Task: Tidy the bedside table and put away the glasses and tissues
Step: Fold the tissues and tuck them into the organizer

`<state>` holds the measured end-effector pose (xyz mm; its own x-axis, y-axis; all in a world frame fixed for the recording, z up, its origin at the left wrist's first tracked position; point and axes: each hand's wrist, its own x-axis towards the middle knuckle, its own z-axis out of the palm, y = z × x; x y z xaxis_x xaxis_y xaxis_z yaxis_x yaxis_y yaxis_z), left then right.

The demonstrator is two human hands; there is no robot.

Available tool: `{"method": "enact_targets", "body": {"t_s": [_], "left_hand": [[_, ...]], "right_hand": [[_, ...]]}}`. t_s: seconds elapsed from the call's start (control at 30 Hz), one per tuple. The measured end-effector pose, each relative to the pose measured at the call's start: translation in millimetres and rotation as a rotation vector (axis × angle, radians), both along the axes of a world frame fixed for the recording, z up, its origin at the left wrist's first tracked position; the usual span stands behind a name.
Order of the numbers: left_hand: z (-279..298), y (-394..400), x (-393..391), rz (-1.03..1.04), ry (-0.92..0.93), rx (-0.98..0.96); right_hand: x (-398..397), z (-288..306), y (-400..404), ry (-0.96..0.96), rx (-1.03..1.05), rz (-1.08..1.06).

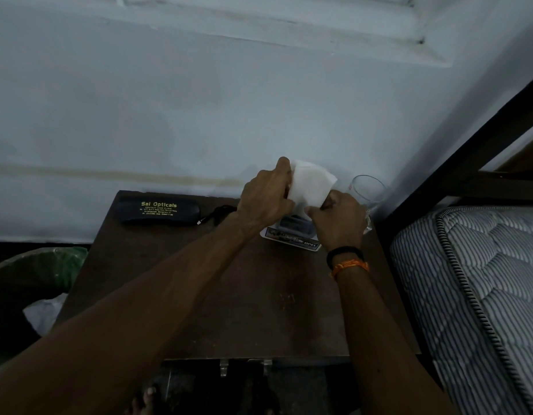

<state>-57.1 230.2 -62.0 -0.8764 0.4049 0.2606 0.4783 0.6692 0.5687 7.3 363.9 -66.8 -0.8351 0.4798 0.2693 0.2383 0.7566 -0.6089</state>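
Both my hands hold a white tissue point(310, 184) above the far right part of the dark wooden bedside table point(229, 295). My left hand point(266, 196) grips its left edge and my right hand point(338, 218) pinches its lower right corner. Under the tissue lies a small white tissue pack or box point(292, 236) with printed sides, partly hidden by my hands. A black glasses case point(159, 211) with gold lettering lies shut at the table's far left. Beside it a black cord or strap point(220, 212) rests on the table.
A clear drinking glass point(368, 190) stands at the table's far right corner by the wall. A bin with a green liner point(34, 280) sits left of the table. A striped mattress point(481, 295) and dark bed frame point(469, 163) are on the right.
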Motion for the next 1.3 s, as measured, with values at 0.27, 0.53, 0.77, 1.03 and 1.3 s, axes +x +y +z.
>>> {"method": "enact_targets", "body": {"t_s": [0.27, 0.53, 0.77, 1.03, 1.3], "left_hand": [[6.7, -7.1, -6.1, 0.029, -0.111, 0.179], [0.0, 0.4, -6.6, 0.015, -0.124, 0.093], [-3.8, -1.8, -5.8, -0.001, -0.122, 0.117], [-11.4, -4.0, -5.8, -0.031, -0.094, 0.171], [-6.1, -10.9, -6.0, -0.05, -0.111, 0.217]], "right_hand": [[0.2, 9.0, 0.4, 0.118, -0.147, -0.026], [0.0, 2.7, 1.8, 0.014, 0.014, -0.007], [0.0, 0.8, 2.3, 0.043, 0.038, -0.003], [-2.3, -6.5, 0.3, 0.028, 0.121, -0.009], [1.2, 0.8, -0.3, 0.053, 0.026, -0.015]]}}
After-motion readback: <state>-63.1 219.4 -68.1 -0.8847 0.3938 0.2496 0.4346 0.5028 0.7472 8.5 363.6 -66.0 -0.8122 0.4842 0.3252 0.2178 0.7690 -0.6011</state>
